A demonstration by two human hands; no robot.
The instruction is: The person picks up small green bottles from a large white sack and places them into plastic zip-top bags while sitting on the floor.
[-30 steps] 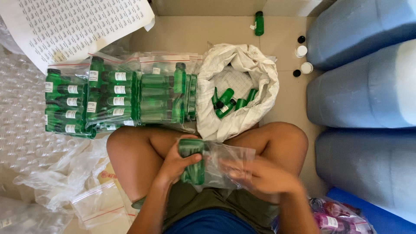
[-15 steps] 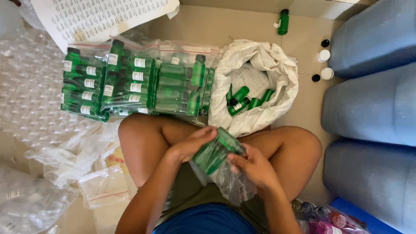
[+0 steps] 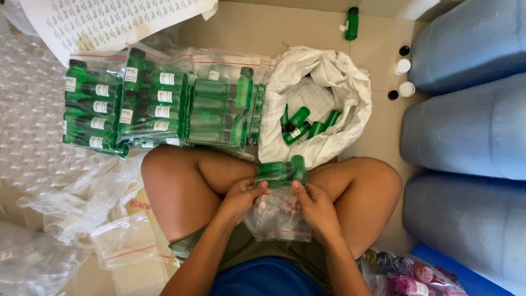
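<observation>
I sit cross-legged on the floor. My left hand point(image 3: 244, 196) and my right hand point(image 3: 315, 207) both grip a clear zip bag point(image 3: 278, 219) over my lap. Several green bottles point(image 3: 282, 171) lie packed in its far end, above my fingers. Its near end hangs limp between my hands. Just beyond my knees stands an open white sack point(image 3: 323, 93) with loose green bottles point(image 3: 304, 126) inside. Left of the sack lies a row of filled zip bags of green bottles point(image 3: 159, 107).
Large blue containers point(image 3: 471, 126) line the right side. A lone green bottle point(image 3: 352, 23) and small white and black caps point(image 3: 402, 67) lie on the floor behind the sack. Empty zip bags point(image 3: 123, 246) and bubble wrap point(image 3: 27, 137) are at left, printed paper point(image 3: 115, 19) at top left.
The bag of bottles was turned from lying sideways to pointing away from me, bottles at its far end. Both hands shifted to the bag's sides; the view also drifted.
</observation>
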